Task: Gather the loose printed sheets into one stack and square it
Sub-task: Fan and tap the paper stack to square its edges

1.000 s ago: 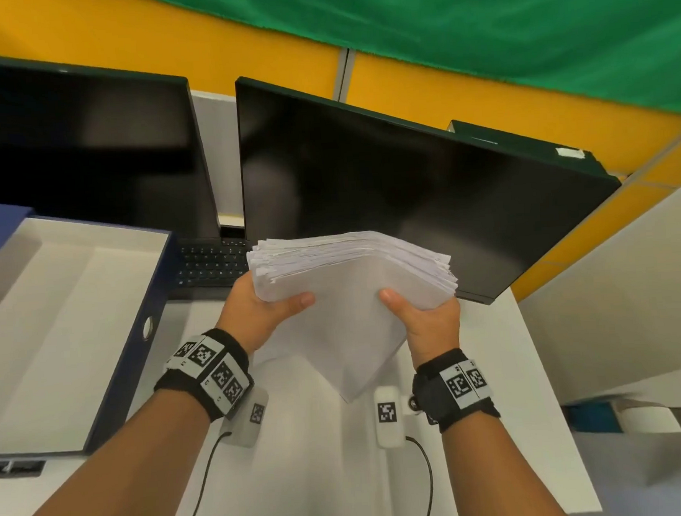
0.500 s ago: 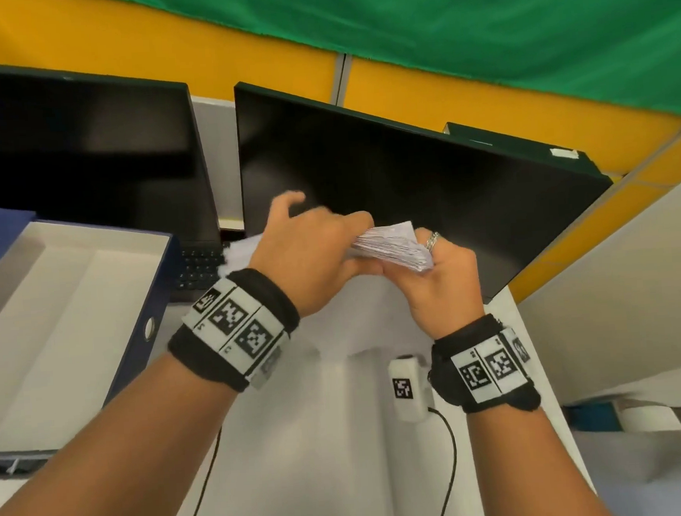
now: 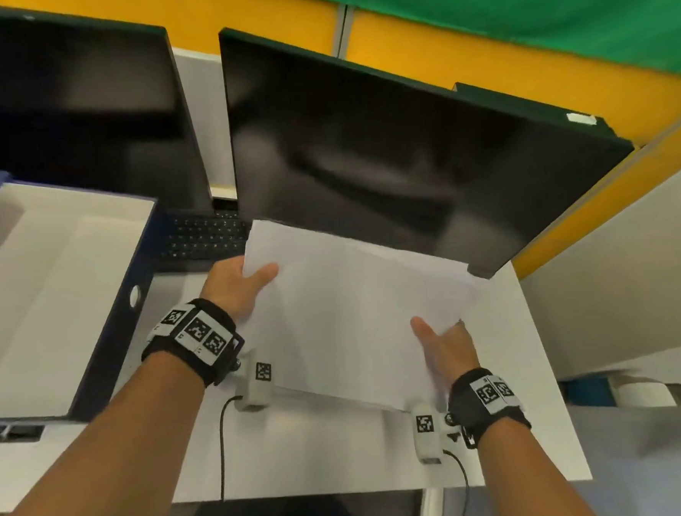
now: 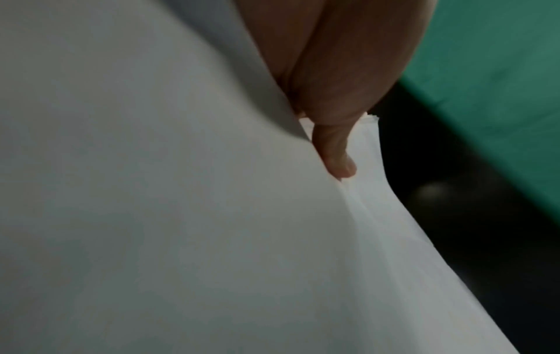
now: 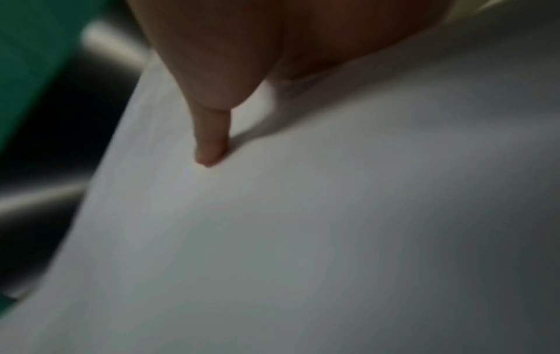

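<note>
The stack of white sheets [image 3: 354, 309] is held nearly flat above the white desk [image 3: 303, 455], in front of the right monitor. My left hand [image 3: 241, 288] grips its far left corner, thumb on top. My right hand [image 3: 443, 343] grips its near right edge, thumb on top. The fingers under the paper are hidden. In the left wrist view my thumb [image 4: 336, 153] lies on the stack [image 4: 181, 215], whose sheet edges show slightly stepped beside it. The right wrist view shows my thumb [image 5: 212, 143] pressing on the top sheet [image 5: 303, 239].
An open blue box file [image 3: 54, 295] with a white inside stands on the left. Two dark monitors [image 3: 384, 155] [image 3: 71, 114] stand at the back, with a black keyboard [image 3: 206, 242] below them. The desk's right edge lies just past the stack.
One second ago the stack stood on a corner with its fanned edge up. My hands then turned it over, and now it lies nearly flat, held at left and right.
</note>
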Demonstrator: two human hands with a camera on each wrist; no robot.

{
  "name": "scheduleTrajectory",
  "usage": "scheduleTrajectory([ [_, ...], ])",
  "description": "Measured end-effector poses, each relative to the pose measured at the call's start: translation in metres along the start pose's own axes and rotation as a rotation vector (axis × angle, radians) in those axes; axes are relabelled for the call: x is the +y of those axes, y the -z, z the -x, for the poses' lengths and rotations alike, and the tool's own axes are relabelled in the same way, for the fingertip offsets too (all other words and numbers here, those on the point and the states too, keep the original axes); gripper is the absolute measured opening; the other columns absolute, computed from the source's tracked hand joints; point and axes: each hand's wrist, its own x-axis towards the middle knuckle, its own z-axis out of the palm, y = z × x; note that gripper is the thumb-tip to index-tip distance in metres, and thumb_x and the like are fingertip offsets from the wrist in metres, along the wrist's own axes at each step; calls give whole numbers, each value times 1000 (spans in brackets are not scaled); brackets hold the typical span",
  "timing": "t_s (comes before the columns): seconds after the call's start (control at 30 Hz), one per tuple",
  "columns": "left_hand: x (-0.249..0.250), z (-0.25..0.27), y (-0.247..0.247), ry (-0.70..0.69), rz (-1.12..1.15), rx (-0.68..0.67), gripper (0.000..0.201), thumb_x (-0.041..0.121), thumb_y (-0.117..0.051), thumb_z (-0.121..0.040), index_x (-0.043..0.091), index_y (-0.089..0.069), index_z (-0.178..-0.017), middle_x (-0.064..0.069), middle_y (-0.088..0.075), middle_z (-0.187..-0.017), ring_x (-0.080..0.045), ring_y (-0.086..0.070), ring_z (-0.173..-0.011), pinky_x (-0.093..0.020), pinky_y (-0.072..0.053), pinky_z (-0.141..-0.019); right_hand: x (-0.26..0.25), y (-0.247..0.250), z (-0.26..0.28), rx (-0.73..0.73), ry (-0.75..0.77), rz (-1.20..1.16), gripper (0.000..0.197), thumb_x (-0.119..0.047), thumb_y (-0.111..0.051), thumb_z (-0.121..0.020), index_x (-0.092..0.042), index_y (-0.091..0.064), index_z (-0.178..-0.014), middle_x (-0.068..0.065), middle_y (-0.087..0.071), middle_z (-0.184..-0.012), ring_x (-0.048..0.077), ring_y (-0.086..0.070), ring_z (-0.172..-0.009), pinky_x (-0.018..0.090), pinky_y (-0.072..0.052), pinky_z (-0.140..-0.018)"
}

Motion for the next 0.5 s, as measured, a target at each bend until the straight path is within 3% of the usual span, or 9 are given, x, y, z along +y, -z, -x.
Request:
scheduleTrajectory([
  [0.07,-47,-7,-13,182,-148,-22,36,38,-63,-93,12,-66,-117,-8,-70,-112,-28,-65,-95,-34,-48,-85,27,-9,-12,-90,-116,157,53,-35,-73,-78,-17,-52,-123,-2,-64,-117,21,-64,-100,32,-51,-89],
  [0.1,-67,-6,-18,261,-203,-30,45,39,-60,-95,10,-58,-129,-10,-64,-125,-31,-61,-107,-35,-46,-90,40,-12,-17,-139,-145,224,42,-32,-71,-80,-16,-54,-115,-3,-65,-115,19,-65,-97,30,-51,-87],
  [0.17,-94,-4,-30,320,-266,-32,64,40,-54,-98,9,-33,-150,-13,-42,-151,-34,-43,-134,-38,-36,-107,56,-21,-25,-145,-162,279,40,-32,-67,-78,-17,-57,-114,-3,-66,-117,20,-67,-96,33,-53,-89],
  [0.23,-100,-3,-41,341,-326,-39,77,46,-47,-99,11,-11,-157,-15,-18,-162,-34,-22,-147,-43,-22,-118,54,-29,-24,-86,-162,300,49,-35,-64,-77,-19,-55,-123,-1,-62,-122,27,-63,-106,36,-49,-97],
  [0.3,-100,-5,-49,377,-340,-44,82,49,-44,-99,12,0,-158,-14,-9,-164,-35,-14,-149,-44,-18,-119,51,-35,-23,-45,-136,362,49,-32,-59,-86,-15,-51,-131,6,-58,-125,31,-58,-114,33,-45,-98],
  [0.4,-98,-11,-46,403,-210,-20,73,46,-39,-102,14,-6,-158,-11,-12,-164,-32,-18,-149,-41,-18,-121,51,-34,-23,-61,-138,238,34,-33,-50,-91,-16,-60,-119,6,-65,-119,28,-62,-100,33,-49,-91],
  [0.47,-101,-16,-40,405,-200,-18,65,40,-42,-102,13,-18,-157,-14,-29,-159,-34,-33,-142,-41,-28,-116,52,-32,-24,-41,-126,168,24,-31,-47,-96,-20,-57,-115,2,-63,-113,25,-59,-94,29,-45,-85],
  [0.5,-100,-17,-39,391,-209,-18,59,35,-45,-102,11,-28,-152,-16,-41,-150,-36,-44,-133,-39,-36,-109,53,-33,-26,-32,-112,158,30,-30,-49,-96,-17,-55,-123,3,-61,-113,25,-58,-94,29,-44,-84],
])
